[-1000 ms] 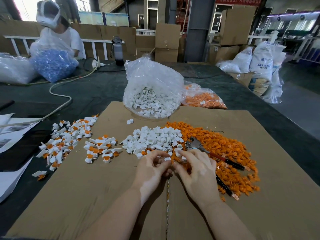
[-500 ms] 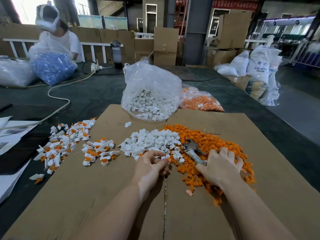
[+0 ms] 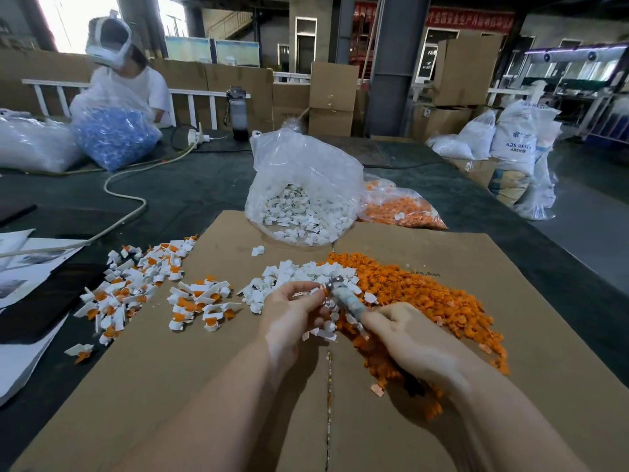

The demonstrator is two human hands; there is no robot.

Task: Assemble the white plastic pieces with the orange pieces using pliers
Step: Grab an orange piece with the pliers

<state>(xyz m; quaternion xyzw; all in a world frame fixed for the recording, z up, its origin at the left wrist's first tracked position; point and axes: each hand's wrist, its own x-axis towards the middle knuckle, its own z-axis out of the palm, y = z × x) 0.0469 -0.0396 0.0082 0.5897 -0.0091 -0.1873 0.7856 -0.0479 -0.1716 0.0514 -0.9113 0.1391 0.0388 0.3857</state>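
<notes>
My right hand (image 3: 413,342) grips the pliers (image 3: 343,296) by their handles, jaws raised and pointing up-left. My left hand (image 3: 289,310) pinches a small white piece (image 3: 315,291) right at the jaws' tip. A heap of loose white pieces (image 3: 299,274) lies just beyond my hands, and a wide spread of orange pieces (image 3: 418,298) lies to its right. Two groups of joined white-and-orange pieces (image 3: 136,281) sit at the left of the cardboard sheet (image 3: 204,386).
A clear bag of white pieces (image 3: 299,195) stands at the cardboard's far edge, with a bag of orange pieces (image 3: 398,207) to its right. Papers (image 3: 23,267) and a cable (image 3: 129,199) lie at the left. A person (image 3: 126,83) sits far left behind a bag of blue parts (image 3: 112,137).
My right hand left the piece, reached onto the orange pile, took the pliers by the handles and lifted them to the white piece that my left hand holds.
</notes>
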